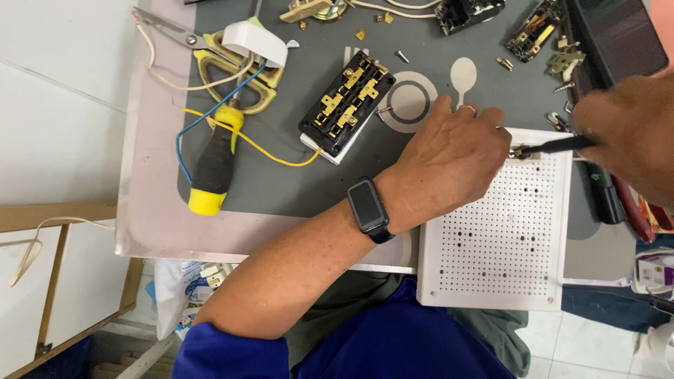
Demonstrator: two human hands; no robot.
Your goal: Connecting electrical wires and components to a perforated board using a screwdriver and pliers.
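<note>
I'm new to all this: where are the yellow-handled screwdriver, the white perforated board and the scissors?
Yellow-handled screwdriver [214, 163]: head view, on its black grip.
White perforated board [502, 245]: head view, on its bare middle.
Scissors [168, 25]: head view, on the metal blades.

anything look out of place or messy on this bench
Yes. Small brass parts and screws lie scattered loose across the grey mat. An opened black socket block sits askew with its contacts exposed and a yellow wire trailing from it. The white perforated board overhangs the table's near edge.

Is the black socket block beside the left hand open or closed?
Open: the black socket block lies cover off, its brass contact strips exposed, beside the left hand.
</note>
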